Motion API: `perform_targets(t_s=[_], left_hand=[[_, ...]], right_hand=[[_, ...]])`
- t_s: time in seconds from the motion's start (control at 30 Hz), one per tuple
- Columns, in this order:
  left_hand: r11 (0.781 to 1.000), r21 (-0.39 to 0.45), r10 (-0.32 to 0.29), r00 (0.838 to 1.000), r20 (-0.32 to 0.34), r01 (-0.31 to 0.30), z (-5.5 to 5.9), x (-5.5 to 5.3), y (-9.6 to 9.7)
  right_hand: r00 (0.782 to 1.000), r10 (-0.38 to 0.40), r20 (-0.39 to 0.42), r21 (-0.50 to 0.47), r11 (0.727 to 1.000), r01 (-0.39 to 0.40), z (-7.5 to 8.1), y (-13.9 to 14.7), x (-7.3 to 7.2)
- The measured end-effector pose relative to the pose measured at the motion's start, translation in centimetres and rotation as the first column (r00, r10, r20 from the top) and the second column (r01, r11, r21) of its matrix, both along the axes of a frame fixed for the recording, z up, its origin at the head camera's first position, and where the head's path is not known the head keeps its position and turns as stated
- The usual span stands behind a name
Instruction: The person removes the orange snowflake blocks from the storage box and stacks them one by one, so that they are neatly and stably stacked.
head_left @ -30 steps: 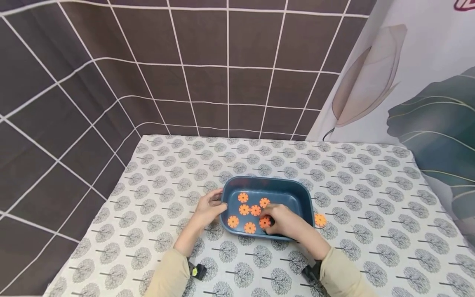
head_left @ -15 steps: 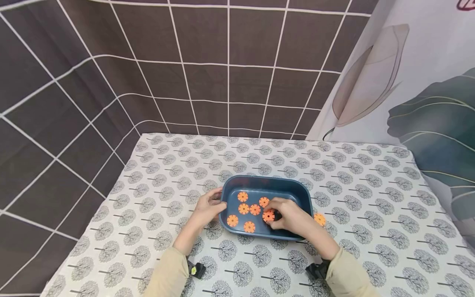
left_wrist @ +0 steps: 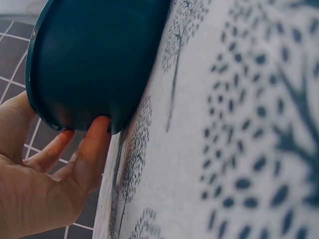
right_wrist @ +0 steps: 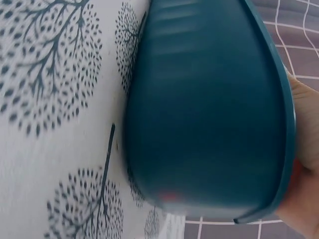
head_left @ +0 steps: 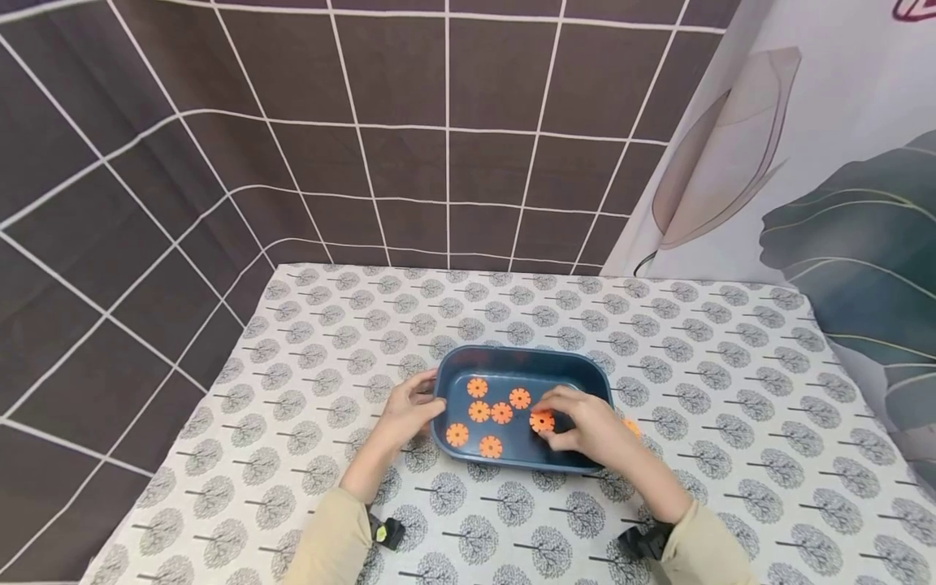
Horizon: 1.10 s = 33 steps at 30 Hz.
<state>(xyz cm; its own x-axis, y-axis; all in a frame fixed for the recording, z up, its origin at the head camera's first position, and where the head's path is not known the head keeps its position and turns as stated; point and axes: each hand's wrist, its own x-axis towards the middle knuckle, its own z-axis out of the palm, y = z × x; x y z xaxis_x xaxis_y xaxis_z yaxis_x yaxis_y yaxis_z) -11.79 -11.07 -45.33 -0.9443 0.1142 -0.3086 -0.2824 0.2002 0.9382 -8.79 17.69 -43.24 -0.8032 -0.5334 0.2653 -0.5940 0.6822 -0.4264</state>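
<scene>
A table [head_left: 731,390] covered with a tree-printed cloth carries a dark blue tray [head_left: 556,366] near its middle, and the left hand [head_left: 405,410] steadies the tray's left end, thumb at the rim and fingers [left_wrist: 92,149] curled against the outer wall. The right hand [head_left: 592,426] reaches into the tray's right half and pinches an orange notched disc [head_left: 542,421] between thumb and fingertips, lifted a little off the floor. Five more orange discs [head_left: 478,387] lie flat inside the tray, and one further disc [head_left: 632,425] sits on the cloth just right of it, partly hidden by the right hand.
</scene>
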Motion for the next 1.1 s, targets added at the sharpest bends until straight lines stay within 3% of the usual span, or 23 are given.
perform_targets(t_s=[0.13, 0.57, 0.77, 1.1], left_hand=[[1.000, -0.016, 0.002, 1.000, -0.002, -0.002, 0.0, 0.0, 0.0], [1.000, -0.003, 0.000, 1.000, -0.004, 0.000, 0.1, 0.2, 0.1], [1.000, -0.024, 0.004, 1.000, -0.005, -0.004, -0.2, 0.1, 0.0], [1.000, 0.013, -0.009, 1.000, -0.001, 0.009, -0.1, 0.1, 0.0]], right_hand=[[1.000, -0.023, 0.013, -0.001, 1.000, 0.023, 0.1, 0.6, 0.0], [0.996, -0.062, -0.059, -0.129, 0.990, 0.053, 0.6, 3.2, 0.6], [0.992, -0.072, -0.104, -0.156, 0.986, 0.055, 0.2, 4.4, 1.0], [0.978, -0.129, -0.165, -0.161, 0.982, 0.102, -0.4, 6.3, 2.1]])
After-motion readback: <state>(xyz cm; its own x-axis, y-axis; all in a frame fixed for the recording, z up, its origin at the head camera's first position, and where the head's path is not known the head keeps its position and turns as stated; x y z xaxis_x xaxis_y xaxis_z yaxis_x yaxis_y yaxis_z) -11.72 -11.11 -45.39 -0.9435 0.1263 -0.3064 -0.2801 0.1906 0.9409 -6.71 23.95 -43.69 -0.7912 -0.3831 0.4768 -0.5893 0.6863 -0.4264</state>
